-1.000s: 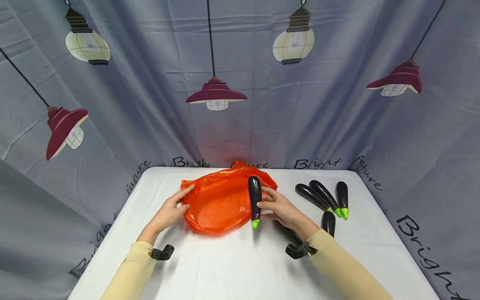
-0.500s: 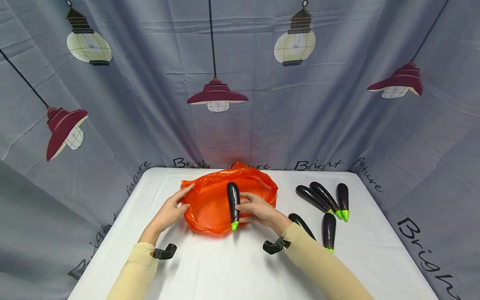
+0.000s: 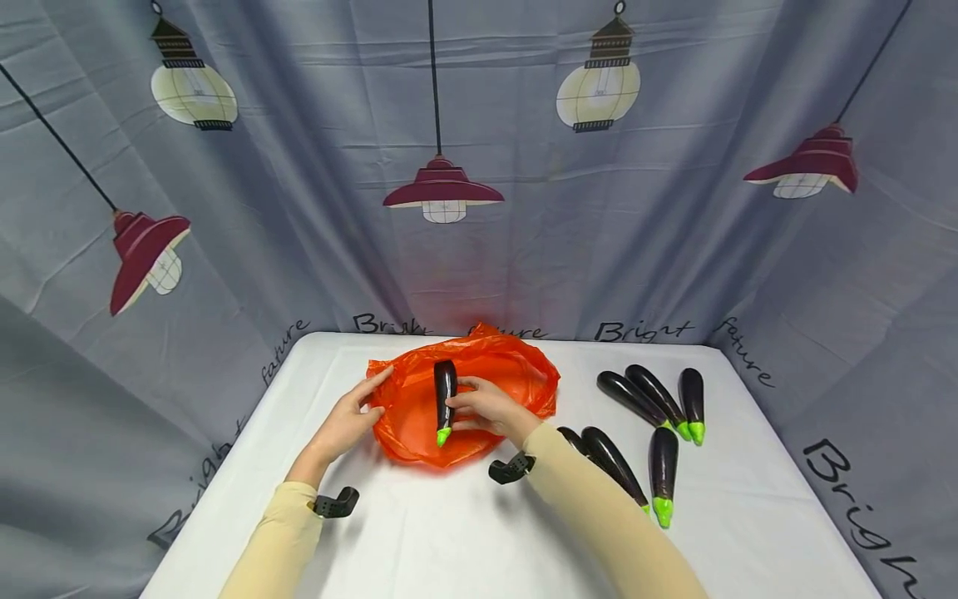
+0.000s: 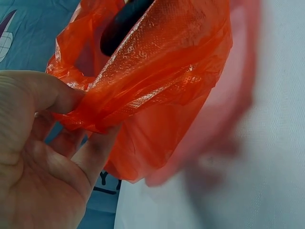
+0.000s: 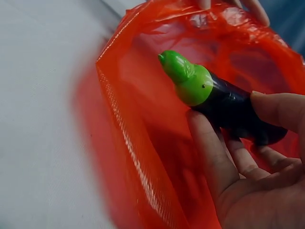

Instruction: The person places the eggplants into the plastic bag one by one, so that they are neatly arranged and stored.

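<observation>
An orange-red plastic bag (image 3: 516, 353) stands at the middle back of the white table, its mouth spread wide. At its left rim, my left hand (image 3: 348, 424) pinches the film between thumb and fingers, as the left wrist view shows on the bag's edge (image 4: 157, 90). My right hand (image 3: 486, 408) holds a dark purple eggplant (image 3: 445, 387) over the bag's opening. In the right wrist view the eggplant (image 5: 228, 102) has its bright green stem end pointing away from the palm, thumb on one side and fingers on the other. The bag's film partly hides the eggplant in the left wrist view.
Several more eggplants lie on the right of the table (image 3: 748, 499), three of them grouped at the back, including one eggplant (image 3: 692, 403) near the edge. Another eggplant (image 3: 663, 474) lies nearer. My right sleeve (image 3: 599, 499) partly covers others. A grey printed curtain (image 3: 674, 249) surrounds the table.
My right hand has carried the eggplant leftward from the bag's right side to over its opening. Eggplants formerly behind the right arm now show more. The left hand keeps its place on the rim.
</observation>
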### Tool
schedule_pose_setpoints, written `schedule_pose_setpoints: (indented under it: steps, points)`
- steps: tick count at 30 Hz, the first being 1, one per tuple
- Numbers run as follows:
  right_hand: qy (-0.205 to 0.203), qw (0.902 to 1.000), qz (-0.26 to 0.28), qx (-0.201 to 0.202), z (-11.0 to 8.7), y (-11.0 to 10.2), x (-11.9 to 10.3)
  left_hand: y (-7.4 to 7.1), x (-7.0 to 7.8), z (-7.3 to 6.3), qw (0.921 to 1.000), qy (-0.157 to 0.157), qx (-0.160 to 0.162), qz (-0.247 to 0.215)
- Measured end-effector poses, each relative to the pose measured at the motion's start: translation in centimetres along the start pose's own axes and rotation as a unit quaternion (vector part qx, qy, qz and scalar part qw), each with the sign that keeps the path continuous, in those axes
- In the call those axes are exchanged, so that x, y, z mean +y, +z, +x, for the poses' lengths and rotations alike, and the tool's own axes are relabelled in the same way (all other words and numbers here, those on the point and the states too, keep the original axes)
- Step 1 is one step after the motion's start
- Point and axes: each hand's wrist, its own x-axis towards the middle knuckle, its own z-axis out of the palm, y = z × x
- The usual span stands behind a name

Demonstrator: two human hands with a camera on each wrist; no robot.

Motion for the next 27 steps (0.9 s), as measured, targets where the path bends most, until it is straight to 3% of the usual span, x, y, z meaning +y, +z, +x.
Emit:
schedule_pose_setpoints:
  steps: [27]
  points:
    - [-0.003,0.9979,-0.064,0.0,2.6,4.7,0.8,0.2,0.1,-0.2,0.9999,0.003,0.002,-0.01]
